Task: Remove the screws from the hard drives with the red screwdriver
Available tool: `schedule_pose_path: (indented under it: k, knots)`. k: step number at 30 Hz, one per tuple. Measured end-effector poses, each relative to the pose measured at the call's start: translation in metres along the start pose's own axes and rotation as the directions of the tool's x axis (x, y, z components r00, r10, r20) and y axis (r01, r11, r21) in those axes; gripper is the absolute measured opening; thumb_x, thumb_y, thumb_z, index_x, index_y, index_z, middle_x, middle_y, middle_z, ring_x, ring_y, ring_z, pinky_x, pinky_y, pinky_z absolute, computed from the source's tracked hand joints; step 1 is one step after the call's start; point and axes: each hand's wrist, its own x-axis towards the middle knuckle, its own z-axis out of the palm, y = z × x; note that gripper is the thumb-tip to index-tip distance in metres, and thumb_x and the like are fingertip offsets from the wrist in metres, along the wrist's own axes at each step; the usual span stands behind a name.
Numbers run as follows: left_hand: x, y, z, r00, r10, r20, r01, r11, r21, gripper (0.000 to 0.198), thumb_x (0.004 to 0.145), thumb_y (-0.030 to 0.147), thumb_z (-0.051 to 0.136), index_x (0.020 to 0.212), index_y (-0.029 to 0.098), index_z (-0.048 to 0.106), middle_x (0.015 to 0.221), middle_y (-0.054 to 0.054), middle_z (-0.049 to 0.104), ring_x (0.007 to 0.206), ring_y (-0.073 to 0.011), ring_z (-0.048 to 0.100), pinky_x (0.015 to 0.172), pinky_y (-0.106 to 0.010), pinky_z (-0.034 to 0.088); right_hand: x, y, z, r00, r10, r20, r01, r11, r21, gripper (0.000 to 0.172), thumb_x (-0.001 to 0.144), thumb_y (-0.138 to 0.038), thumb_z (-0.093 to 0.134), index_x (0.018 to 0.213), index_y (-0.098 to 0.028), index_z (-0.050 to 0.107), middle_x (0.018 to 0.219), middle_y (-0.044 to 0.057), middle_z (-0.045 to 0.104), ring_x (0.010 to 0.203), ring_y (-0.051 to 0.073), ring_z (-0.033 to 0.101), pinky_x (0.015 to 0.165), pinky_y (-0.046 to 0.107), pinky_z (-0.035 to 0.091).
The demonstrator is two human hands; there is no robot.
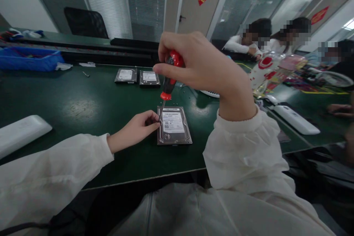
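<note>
A hard drive [174, 127] with a white label lies flat on the green table in front of me. My right hand [190, 59] is wrapped round the red and black handle of a screwdriver [166, 90], held nearly upright. The screwdriver's shaft slants down to the drive's left edge. There my left hand [143, 123] has its fingertips pinched together, close to the tip and touching the drive's side. What sits between those fingertips is hidden. Several tiny dark pieces, perhaps screws, lie just behind the drive.
Two more hard drives, one on the left [126, 75] and one on the right [149, 78], lie farther back. A blue bin [30, 59] stands at the back left. White elongated objects lie at the far left [24, 132] and right [297, 118]. Beyond a bottle [265, 72], other people sit.
</note>
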Motion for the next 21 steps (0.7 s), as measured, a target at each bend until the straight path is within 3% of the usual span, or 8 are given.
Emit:
schedule_pose_path:
  k: [3, 5, 8, 11, 21]
  knots:
    - [0.000, 0.000, 0.000, 1.000, -0.009, 0.000, 0.009, 1.000, 0.009, 0.017, 0.089, 0.038, 0.062, 0.092, 0.021, 0.061, 0.087, 0.001, 0.064, 0.080, -0.0182, 0.060, 0.072, -0.033, 0.047, -0.004, -0.007, 0.005, 0.998, -0.011, -0.054, 0.013, 1.000, 0.024, 0.006, 0.091, -0.025, 0.051, 0.094, -0.020, 0.052, 0.099, 0.002, 0.063, 0.086, 0.013, 0.053, 0.081, 0.028, 0.039]
    - [0.001, 0.000, 0.000, 1.000, -0.013, -0.004, 0.013, 1.000, 0.020, 0.016, 0.089, 0.037, 0.062, 0.091, 0.021, 0.061, 0.086, 0.001, 0.064, 0.078, -0.0179, 0.060, 0.071, -0.032, 0.047, -0.005, -0.009, 0.011, 0.995, -0.011, -0.099, 0.017, 0.998, 0.059, 0.008, 0.086, -0.016, 0.048, 0.093, -0.020, 0.049, 0.101, 0.003, 0.062, 0.087, 0.013, 0.052, 0.082, 0.028, 0.040]
    - [0.001, 0.001, 0.000, 1.000, -0.007, -0.001, 0.007, 1.000, 0.031, 0.017, 0.090, 0.038, 0.062, 0.091, 0.021, 0.061, 0.087, 0.000, 0.065, 0.080, -0.0185, 0.061, 0.072, -0.033, 0.048, -0.005, -0.006, 0.020, 0.983, 0.014, -0.181, 0.003, 0.996, 0.093, 0.007, 0.086, -0.020, 0.051, 0.091, -0.020, 0.046, 0.101, 0.004, 0.060, 0.088, 0.014, 0.051, 0.084, 0.028, 0.040]
    - [0.001, 0.002, 0.000, 1.000, 0.005, -0.001, -0.005, 0.999, 0.036, 0.020, 0.090, 0.041, 0.061, 0.090, 0.021, 0.062, 0.088, 0.000, 0.066, 0.082, -0.0194, 0.062, 0.074, -0.033, 0.049, -0.005, 0.000, 0.028, 0.969, 0.068, -0.236, -0.039, 0.991, 0.125, 0.017, 0.086, -0.027, 0.060, 0.089, -0.020, 0.045, 0.099, 0.003, 0.060, 0.087, 0.013, 0.051, 0.085, 0.029, 0.041]
    - [0.001, 0.004, 0.000, 0.999, 0.017, -0.040, -0.012, 0.992, 0.127, 0.026, 0.090, 0.046, 0.060, 0.085, 0.020, 0.064, 0.084, -0.002, 0.068, 0.078, -0.0203, 0.063, 0.071, -0.033, 0.048, -0.016, 0.008, 0.030, 0.929, 0.167, -0.331, -0.086, 0.966, 0.244, 0.017, 0.081, -0.020, 0.063, 0.086, -0.020, 0.047, 0.091, 0.000, 0.058, 0.083, 0.012, 0.053, 0.081, 0.026, 0.042]
